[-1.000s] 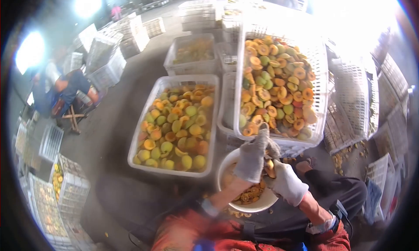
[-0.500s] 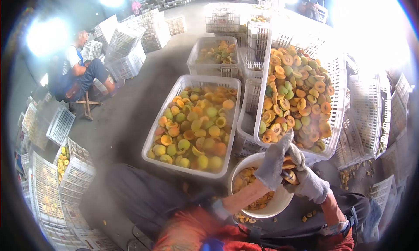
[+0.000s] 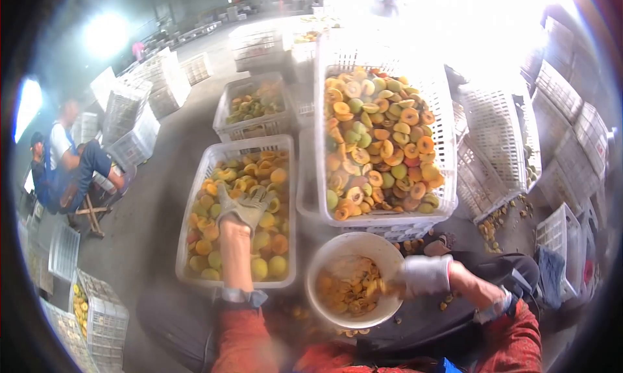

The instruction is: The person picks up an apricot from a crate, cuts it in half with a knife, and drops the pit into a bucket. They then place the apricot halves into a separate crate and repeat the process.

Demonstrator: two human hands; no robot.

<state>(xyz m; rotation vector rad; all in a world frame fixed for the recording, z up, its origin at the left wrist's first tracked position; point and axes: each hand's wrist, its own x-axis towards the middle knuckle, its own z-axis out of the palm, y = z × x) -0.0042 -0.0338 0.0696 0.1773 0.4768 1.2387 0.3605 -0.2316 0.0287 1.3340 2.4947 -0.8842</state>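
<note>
Left hand (image 3: 246,207), gloved, was palm-down over the near-left crate (image 3: 293,230), fingers spread, at the top of the fruit (image 3: 261,243) in it. Not clenched; couldn't tell if the fingertips touched any fruit. Right hand (image 3: 426,274), also gloved, was at the right rim of the white bucket (image 3: 354,242). It was motion-blurred, with something brownish at its fingers, so couldn't tell whether it was grasping or what.

Bucket sat in front of the wearer, just right of the near-left crate. Cut pieces (image 3: 352,290) lay inside it, orange-brown, below the rim. A few more bits were on the floor beside it.

Next out: big crate (image 3: 389,222), directly beyond the bucket, stacked on another crate. Heaped with fruit halves (image 3: 379,146), orange cut faces and green-yellow skins mixed. Small crate (image 3: 253,128) stood beyond the near-left one, also with fruit in it.

Right side: white slatted crates (image 3: 490,139), tilted, with spilled pieces (image 3: 491,231) on the floor at their base. Blue cloth (image 3: 551,276) hung at a crate farther right.

Left side: seated person (image 3: 81,154) on a wooden stool (image 3: 94,214), well apart from the wearer's hands, second person (image 3: 37,162) behind. Stacked crates (image 3: 133,130) stood near them.
</note>
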